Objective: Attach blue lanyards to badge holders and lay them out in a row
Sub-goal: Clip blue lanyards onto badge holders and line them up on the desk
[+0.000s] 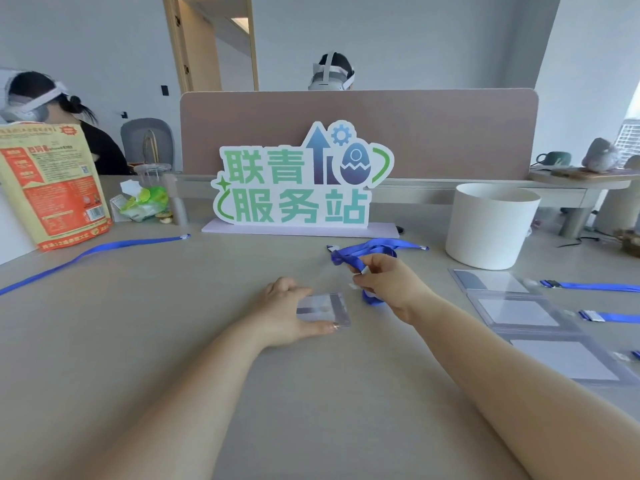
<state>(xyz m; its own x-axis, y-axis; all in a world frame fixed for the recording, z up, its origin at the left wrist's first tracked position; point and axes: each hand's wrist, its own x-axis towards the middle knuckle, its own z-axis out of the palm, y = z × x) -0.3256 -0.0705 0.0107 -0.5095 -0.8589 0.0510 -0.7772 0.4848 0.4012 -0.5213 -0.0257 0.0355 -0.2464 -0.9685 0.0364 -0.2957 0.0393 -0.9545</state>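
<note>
The bunched lanyard (360, 252) is blue, as is the long lanyard (86, 252). The badge holder (323, 311) is clear with a grey band. The surface (173, 323) is beige-grey. The sign (298, 188) shows mint-green characters and a blue arrow on white. The tub (488, 226) is white, the bag (52, 188) orange-red and tan.

Head view. In front of the sign (298, 181), the left hand (285, 315) grips a clear holder (323, 311) on the surface (173, 323); the right hand (389, 289) pinches a bunched lanyard (360, 252). Right of the sign: tub (490, 225), finished holders (516, 311). Left: loose lanyard (86, 252).
</note>
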